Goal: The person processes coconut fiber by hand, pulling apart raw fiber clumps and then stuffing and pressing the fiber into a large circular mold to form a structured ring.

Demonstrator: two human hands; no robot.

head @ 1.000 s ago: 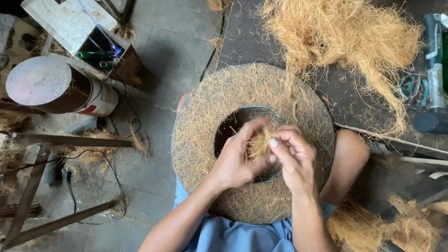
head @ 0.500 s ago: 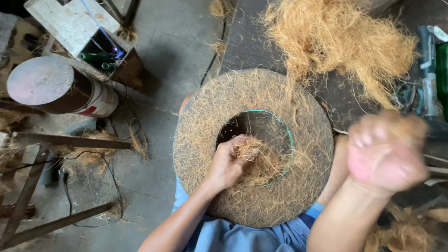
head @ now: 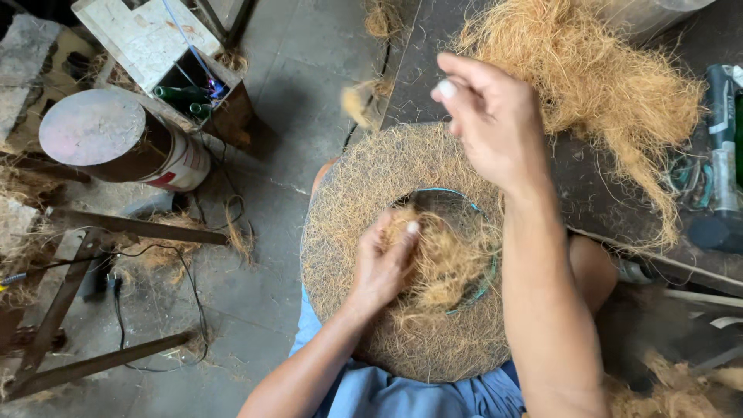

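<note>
Fibre ring (head: 364, 209): round coir mat with a central hole, resting on the person's lap; looks light, springy, loosely bound, best held by its rim.
Left hand (head: 381, 267): fingers pinched on a fibre tuft (head: 441, 263) at the hole's edge.
Tuft: soft, shedding, likely pulls apart under a hard tug.
Right hand (head: 495, 116): raised, loosely curled, holding nothing visible.
Loose fibre heap (head: 596, 85): beyond, on the dark board (head: 604, 193).

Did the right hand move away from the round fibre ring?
Yes. The right hand left the hole of the fibre ring and rose up toward the loose fibre pile on the mat.
</note>
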